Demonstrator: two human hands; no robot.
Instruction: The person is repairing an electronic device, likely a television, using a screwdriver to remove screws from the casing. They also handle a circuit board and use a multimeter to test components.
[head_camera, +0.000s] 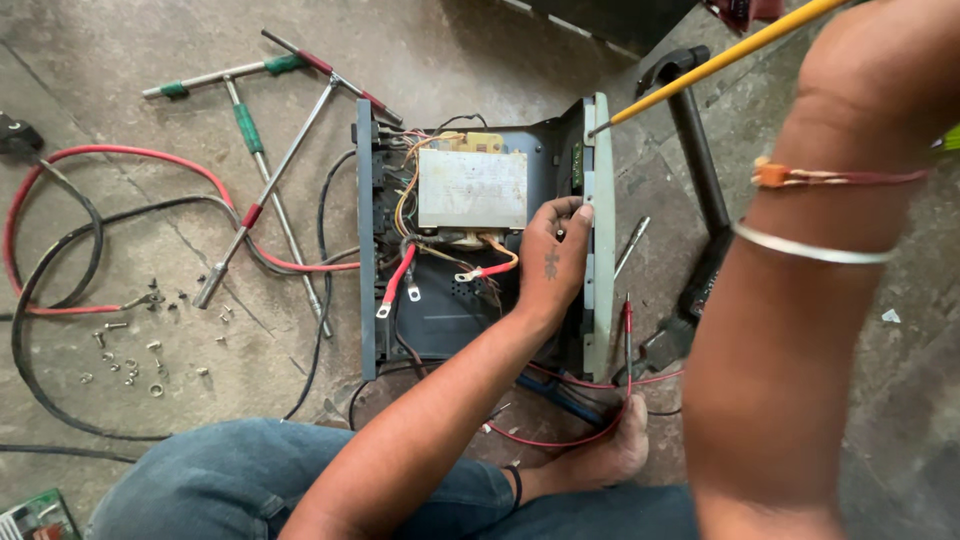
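Filling the middle of the frame, the opened grey metal chassis (480, 235) lies on the concrete floor (150, 260), its pale transformer block (472, 188) in the upper half and red and orange leads trailing below it. Your right forearm crosses the right side of the frame; that hand is out of view above the top edge, so you cannot tell its grip, though the yellow-shafted screwdriver (720, 62) slants down from there with its tip at the chassis's right-hand panel (600, 230). Your left hand (553, 262) rests inside the chassis, fingers curled against that panel. T-handle wrenches (262, 130) lie upper left; loose screws (130, 350) scatter lower left.
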